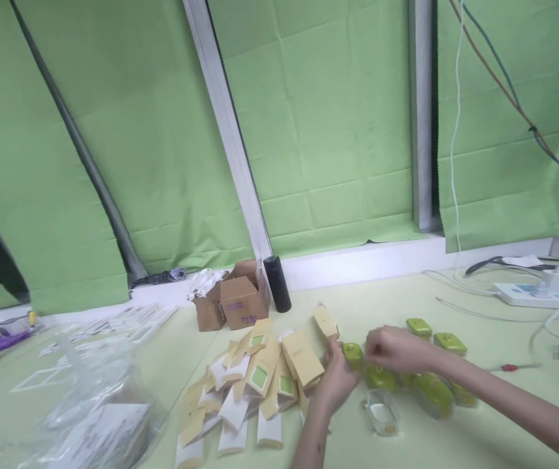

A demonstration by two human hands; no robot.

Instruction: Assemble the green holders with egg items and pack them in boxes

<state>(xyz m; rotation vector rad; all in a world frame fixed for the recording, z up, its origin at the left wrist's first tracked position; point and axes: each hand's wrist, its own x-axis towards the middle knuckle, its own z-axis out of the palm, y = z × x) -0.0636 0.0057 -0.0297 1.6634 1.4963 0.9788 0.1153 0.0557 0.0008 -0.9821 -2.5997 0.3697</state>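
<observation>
My left hand (335,381) is closed around a small case with a green lid (352,355), which sits between thumb and fingers. Just beyond its fingertips is a tan paper sleeve box (326,322); whether they touch it I cannot tell. My right hand (391,349) is curled close beside the green-lidded case, and its fingers hide anything in them. More green-lidded cases (433,393) lie under and around the right forearm. A clear plastic case (382,413) rests in front of the hands. Left of them spreads a pile of tan and white sleeve boxes (264,374), some with green windows.
An open cardboard box (243,301) and a black cylinder (277,284) stand by the wall. Clear plastic bags (98,391) lie at the left, with white frames (113,326) behind. A power strip (518,294) with cables and a red-handled thin tool (510,368) are at the right.
</observation>
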